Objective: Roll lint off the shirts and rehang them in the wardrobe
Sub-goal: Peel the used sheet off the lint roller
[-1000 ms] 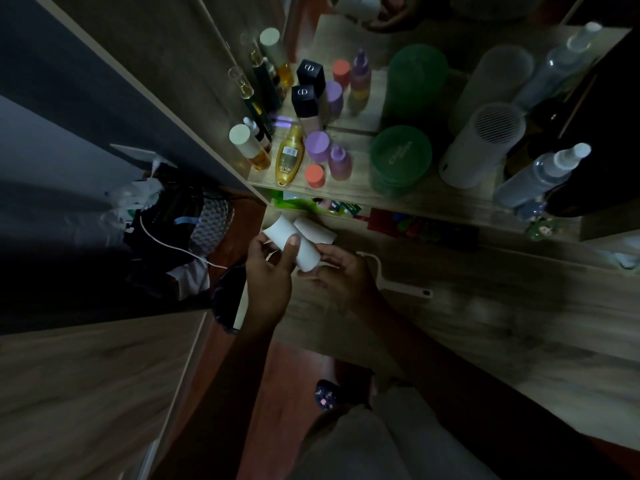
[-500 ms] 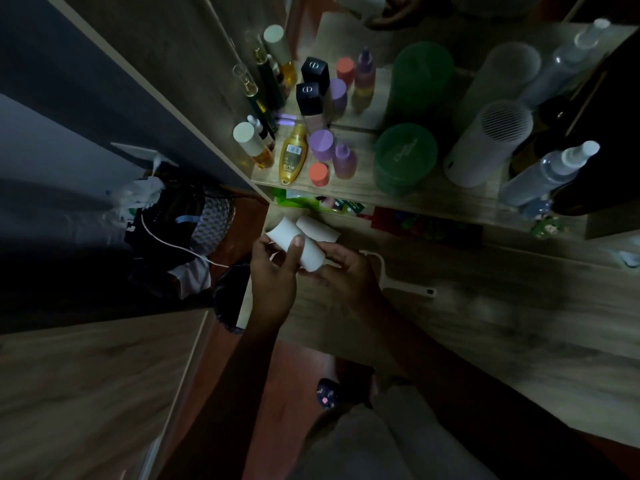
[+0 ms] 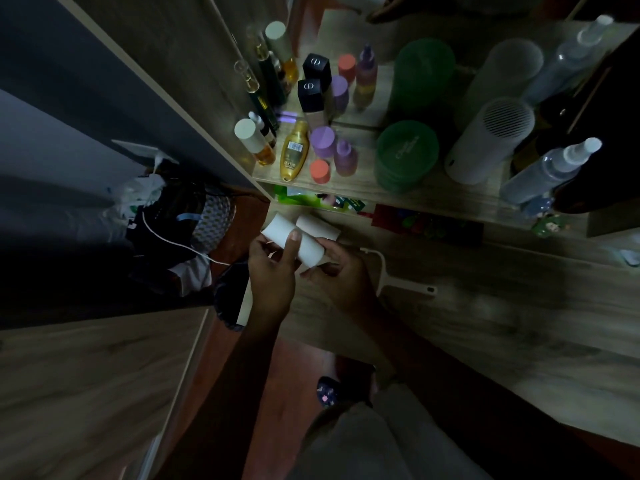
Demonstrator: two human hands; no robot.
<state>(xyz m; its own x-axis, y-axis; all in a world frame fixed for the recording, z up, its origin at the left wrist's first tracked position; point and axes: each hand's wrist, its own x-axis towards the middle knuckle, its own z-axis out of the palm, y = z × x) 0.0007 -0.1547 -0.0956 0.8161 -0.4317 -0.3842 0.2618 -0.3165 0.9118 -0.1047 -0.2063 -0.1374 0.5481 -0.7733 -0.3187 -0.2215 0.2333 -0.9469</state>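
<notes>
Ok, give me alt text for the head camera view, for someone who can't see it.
Two hands, left hand and right hand, hold a white lint roll over a dim wooden counter. A white roller handle lies on the counter beside them, and bottles and jars crowd the shelf behind.

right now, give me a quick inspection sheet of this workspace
surface: wooden counter, dimly lit, mostly bare.
job's things: white lint roll held in both hands; second roll just behind it; white roller handle lying on the counter; no shirts seen.
clutter: raised shelf with purple-capped bottles, gold bottle, green tub, white cylinder, spray bottle.
grippers: left hand gripping the roll, thumb across it; right hand holding its other end.
cables: white cable over the dark pile at left.
surroundings: pile of bags and cloth on the floor, wooden wardrobe panel.
</notes>
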